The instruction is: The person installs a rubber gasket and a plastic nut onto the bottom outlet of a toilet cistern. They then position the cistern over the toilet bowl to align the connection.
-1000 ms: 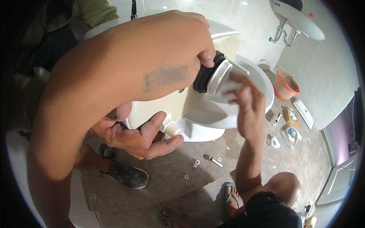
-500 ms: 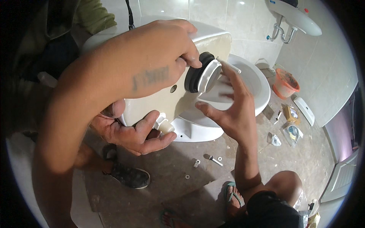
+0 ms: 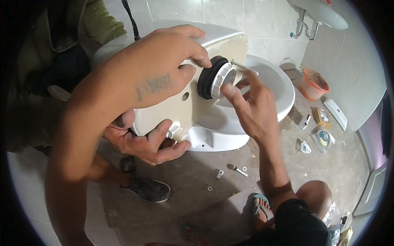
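A white toilet cistern (image 3: 164,115) lies tilted with its unglazed underside facing me. A white ribbed plastic nut (image 3: 221,78) sits against a thick black rubber gasket (image 3: 208,78) on that underside. My left hand (image 3: 176,55) rests on the cistern, fingers apart, with one fingertip at the gasket's edge. Thumb and fingers of my right hand (image 3: 256,106) close in at the nut's right rim, slightly blurred. Below, another person's hand (image 3: 147,141) supports the cistern around a white threaded fitting (image 3: 177,132). A pale bolt (image 3: 245,67) sticks out beside the nut.
Behind the cistern stands a white toilet bowl (image 3: 283,92). A bolt (image 3: 240,170) and small washers lie on the floor. At right are an orange bucket (image 3: 314,85), a white lid (image 3: 335,114), a small box (image 3: 322,118) and plastic bags. A wall sink (image 3: 324,15) hangs at back right.
My right hand has drawn its thumb and fingers in from a wide spread toward the nut. My left hand has shifted slightly left, and the view has moved a little.
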Available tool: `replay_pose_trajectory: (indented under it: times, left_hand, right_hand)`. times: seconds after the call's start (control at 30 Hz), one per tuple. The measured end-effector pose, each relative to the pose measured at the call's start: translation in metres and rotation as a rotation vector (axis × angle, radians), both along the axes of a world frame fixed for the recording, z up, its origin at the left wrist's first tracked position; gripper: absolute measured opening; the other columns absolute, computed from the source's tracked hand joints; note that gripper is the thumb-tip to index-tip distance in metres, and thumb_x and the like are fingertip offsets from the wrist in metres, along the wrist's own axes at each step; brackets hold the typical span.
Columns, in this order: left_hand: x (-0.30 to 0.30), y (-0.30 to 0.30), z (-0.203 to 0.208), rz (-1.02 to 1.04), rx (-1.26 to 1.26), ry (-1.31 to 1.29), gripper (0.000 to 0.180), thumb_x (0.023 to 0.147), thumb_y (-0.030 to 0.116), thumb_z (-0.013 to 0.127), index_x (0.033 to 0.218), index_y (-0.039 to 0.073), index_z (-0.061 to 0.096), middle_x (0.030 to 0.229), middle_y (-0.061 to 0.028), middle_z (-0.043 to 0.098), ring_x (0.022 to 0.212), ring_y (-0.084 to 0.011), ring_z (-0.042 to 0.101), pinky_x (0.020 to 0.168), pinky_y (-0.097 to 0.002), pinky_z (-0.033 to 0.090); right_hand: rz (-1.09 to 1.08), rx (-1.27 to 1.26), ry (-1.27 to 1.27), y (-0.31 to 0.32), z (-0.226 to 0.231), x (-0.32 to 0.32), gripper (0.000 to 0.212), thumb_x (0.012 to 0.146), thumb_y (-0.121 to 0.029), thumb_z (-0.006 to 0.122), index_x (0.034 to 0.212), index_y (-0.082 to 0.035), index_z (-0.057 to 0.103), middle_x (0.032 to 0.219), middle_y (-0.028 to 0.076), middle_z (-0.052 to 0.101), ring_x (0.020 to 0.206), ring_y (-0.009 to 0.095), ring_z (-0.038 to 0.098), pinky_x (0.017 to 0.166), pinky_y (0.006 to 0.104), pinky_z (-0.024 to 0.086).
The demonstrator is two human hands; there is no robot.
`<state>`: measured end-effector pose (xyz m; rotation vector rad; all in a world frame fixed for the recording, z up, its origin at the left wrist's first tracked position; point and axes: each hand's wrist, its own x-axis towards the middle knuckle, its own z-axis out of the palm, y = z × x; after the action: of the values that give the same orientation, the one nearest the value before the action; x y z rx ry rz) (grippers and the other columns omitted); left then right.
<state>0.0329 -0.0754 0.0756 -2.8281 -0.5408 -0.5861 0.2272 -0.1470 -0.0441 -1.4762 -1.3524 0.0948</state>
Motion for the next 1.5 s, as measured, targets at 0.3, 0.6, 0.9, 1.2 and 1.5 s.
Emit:
replay_pose_trajectory:
  times: [0.3, 0.6, 0.9, 1.2, 1.5]
  left_hand:
    - [0.008, -0.004, 0.0, 0.033, -0.086, 0.059, 0.025, 0.092, 0.003, 0.061, 0.114, 0.005, 0.074, 0.146, -0.0128, 0.049, 0.12, -0.0274, 0.06, 0.099, -0.0331, 0.049]
    - [0.002, 0.004, -0.001, -0.02, -0.056, 0.044, 0.024, 0.093, 0.004, 0.062, 0.114, 0.004, 0.074, 0.145, -0.013, 0.048, 0.12, -0.028, 0.059, 0.1, -0.0338, 0.049]
    - [0.008, 0.003, -0.003, 0.011, -0.067, 0.036, 0.024, 0.093, 0.006, 0.062, 0.114, 0.003, 0.073, 0.145, -0.0145, 0.048, 0.12, -0.0294, 0.059, 0.101, -0.0337, 0.048]
    - [0.01, -0.004, 0.007, 0.065, -0.095, 0.093, 0.024, 0.092, 0.006, 0.062, 0.112, 0.004, 0.074, 0.143, -0.0134, 0.052, 0.118, -0.0294, 0.062, 0.099, -0.0344, 0.05]
    - [0.003, -0.013, 0.011, 0.011, -0.102, 0.107, 0.034, 0.091, 0.006, 0.058, 0.125, 0.002, 0.065, 0.139, -0.0179, 0.053, 0.105, -0.0289, 0.067, 0.089, -0.0334, 0.054]
  right_hand:
    - [-0.036, 0.254, -0.125, 0.022, -0.008, 0.009, 0.062, 0.074, -0.05, 0.081, 0.096, 0.007, 0.065, 0.067, 0.014, 0.062, 0.057, 0.031, 0.064, 0.059, 0.0386, 0.053]
    - [0.011, 0.224, -0.172, 0.01, 0.005, 0.003, 0.063, 0.081, -0.054, 0.07, 0.096, 0.006, 0.059, 0.065, 0.02, 0.061, 0.06, 0.04, 0.063, 0.063, 0.0462, 0.051]
    - [0.066, -0.024, 0.191, 0.034, 0.005, 0.007, 0.063, 0.092, -0.049, 0.055, 0.076, 0.012, 0.06, 0.062, 0.026, 0.06, 0.068, 0.04, 0.067, 0.07, 0.0473, 0.05]
    - [0.14, 0.222, -0.283, 0.02, -0.004, 0.016, 0.071, 0.076, -0.047, 0.075, 0.12, 0.002, 0.049, 0.084, 0.02, 0.062, 0.073, 0.033, 0.064, 0.068, 0.0431, 0.052]
    - [0.061, 0.041, 0.294, 0.032, -0.001, -0.01, 0.049, 0.099, -0.038, 0.051, 0.117, 0.007, 0.044, 0.076, 0.025, 0.064, 0.073, 0.037, 0.066, 0.071, 0.0428, 0.051]
